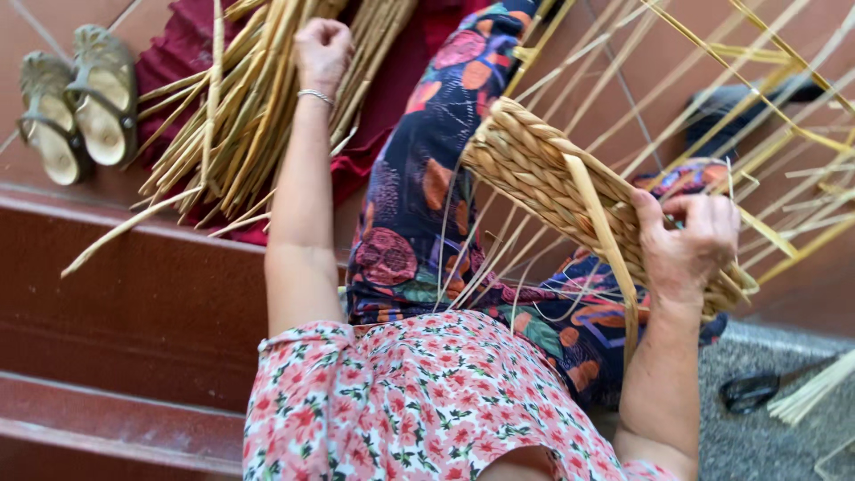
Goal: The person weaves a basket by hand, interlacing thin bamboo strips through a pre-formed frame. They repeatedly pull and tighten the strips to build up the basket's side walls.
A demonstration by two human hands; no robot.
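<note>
Two sandals [78,102] on red tiled steps [134,294].

We observe the left arm stretched straight out and away from the body, its wrist ringed by a thin bracelet, the left hand [322,49] curled closed with knuckles up. The right arm is bent at the elbow, forearm raised; the right hand [688,242] is half closed, fingers [712,207] curled inward in a grip.
</note>
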